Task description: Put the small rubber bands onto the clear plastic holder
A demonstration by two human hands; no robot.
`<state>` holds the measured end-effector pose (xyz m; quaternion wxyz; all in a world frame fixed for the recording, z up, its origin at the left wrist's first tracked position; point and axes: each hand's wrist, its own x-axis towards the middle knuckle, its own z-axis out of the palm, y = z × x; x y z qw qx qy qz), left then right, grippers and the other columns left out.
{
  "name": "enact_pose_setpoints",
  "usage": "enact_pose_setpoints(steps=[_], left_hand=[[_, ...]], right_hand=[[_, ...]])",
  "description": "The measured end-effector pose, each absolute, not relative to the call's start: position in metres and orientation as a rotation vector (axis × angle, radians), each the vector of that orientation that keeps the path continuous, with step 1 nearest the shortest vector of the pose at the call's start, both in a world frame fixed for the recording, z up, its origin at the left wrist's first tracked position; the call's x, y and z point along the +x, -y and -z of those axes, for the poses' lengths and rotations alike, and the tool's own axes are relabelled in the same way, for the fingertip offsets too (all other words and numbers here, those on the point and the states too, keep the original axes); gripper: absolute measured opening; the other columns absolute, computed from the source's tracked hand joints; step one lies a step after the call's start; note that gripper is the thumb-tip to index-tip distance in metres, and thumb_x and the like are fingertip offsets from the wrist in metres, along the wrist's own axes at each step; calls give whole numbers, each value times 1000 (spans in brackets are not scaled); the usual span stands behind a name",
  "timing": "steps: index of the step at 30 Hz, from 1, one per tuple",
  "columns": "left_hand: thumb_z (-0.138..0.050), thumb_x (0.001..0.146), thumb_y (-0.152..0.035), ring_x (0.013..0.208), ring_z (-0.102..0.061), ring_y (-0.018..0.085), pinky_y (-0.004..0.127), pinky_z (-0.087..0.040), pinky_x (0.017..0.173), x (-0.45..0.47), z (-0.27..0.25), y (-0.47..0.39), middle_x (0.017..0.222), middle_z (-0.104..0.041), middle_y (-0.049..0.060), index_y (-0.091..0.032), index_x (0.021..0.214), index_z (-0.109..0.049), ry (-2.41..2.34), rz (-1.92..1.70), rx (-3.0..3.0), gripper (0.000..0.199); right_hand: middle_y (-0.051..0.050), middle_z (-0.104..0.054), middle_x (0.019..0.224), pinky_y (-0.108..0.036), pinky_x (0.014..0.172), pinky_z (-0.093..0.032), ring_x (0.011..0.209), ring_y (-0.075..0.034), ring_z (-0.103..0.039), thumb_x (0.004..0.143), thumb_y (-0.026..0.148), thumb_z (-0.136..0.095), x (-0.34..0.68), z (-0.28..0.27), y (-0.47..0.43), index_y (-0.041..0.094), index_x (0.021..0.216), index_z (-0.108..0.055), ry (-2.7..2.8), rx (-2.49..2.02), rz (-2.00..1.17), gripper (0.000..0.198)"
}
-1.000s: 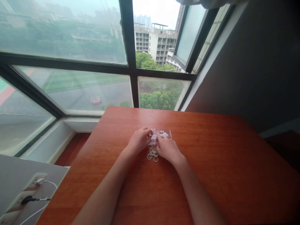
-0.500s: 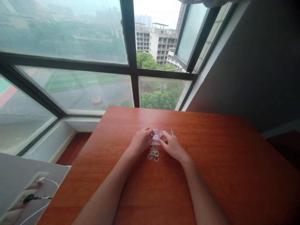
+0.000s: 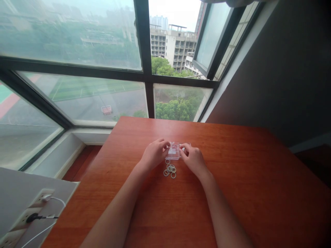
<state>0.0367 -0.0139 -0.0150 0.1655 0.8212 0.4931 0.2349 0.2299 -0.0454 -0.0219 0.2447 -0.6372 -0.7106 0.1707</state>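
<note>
A small clear plastic box [image 3: 172,156] sits on the table, with a few pale rings visible inside it. My left hand [image 3: 155,154] grips its left side, thumb in front and fingers curled over the edge. At the box's right side, my right hand [image 3: 192,156] has its thumb and fingers bent together on the wall; part of the clear plastic behind is hidden by the hand. Just in front of the box lies a loose cluster of thin pale-green rings [image 3: 170,168], several overlapping, touched by neither hand.
The reddish-brown wooden table [image 3: 170,213] extends to both sides, its far edge near the windows. A dark window frame [image 3: 150,100] stands beyond it. At lower left, a wall socket strip [image 3: 24,218] holds plugs and cables.
My right hand has shifted slightly right, from over the box's front to its right side, uncovering more of the inside. The left hand stays about where it was. The rings lie unmoved.
</note>
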Motion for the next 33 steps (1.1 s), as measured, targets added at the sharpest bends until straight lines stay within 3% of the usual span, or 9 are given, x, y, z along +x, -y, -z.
enact_pose_setpoints(steps=[8, 12, 28, 33], left_hand=[[-53, 83, -19, 68, -57, 12, 21, -41, 61, 28, 11, 10, 85, -64, 3, -19, 85, -68, -1383, -684, 2324, 14], [-54, 82, -19, 68, -56, 12, 22, -41, 61, 24, 7, 8, 81, -64, 3, -18, 83, -68, -1364, -689, 2322, 14], [-54, 82, -19, 67, -56, 11, 20, -39, 60, 20, 0, 9, 75, -66, 2, -17, 80, -68, -1269, -695, 2299, 14], [-53, 84, -23, 61, -54, 10, 19, -39, 56, 24, -6, 14, 70, -65, 1, -16, 82, -69, -1177, -667, 2181, 17]], right_hand=[[5, -62, 63, -20, 53, -31, 58, -10, -54, 82, 27, -60, 230, 4, 68, 23, 82, -68, 2230, -1538, -892, 10], [4, -66, 71, -19, 56, -32, 63, -11, -56, 79, 23, -63, 222, 6, 71, 24, 90, -69, 2286, -1582, -832, 13], [2, -67, 73, -21, 62, -38, 65, -11, -56, 85, 26, -58, 225, 20, 60, 23, 89, -71, 2089, -1503, -743, 14], [4, -59, 61, -22, 60, -36, 56, -11, -51, 87, 27, -57, 225, 23, 57, 21, 88, -71, 1971, -1457, -694, 15]])
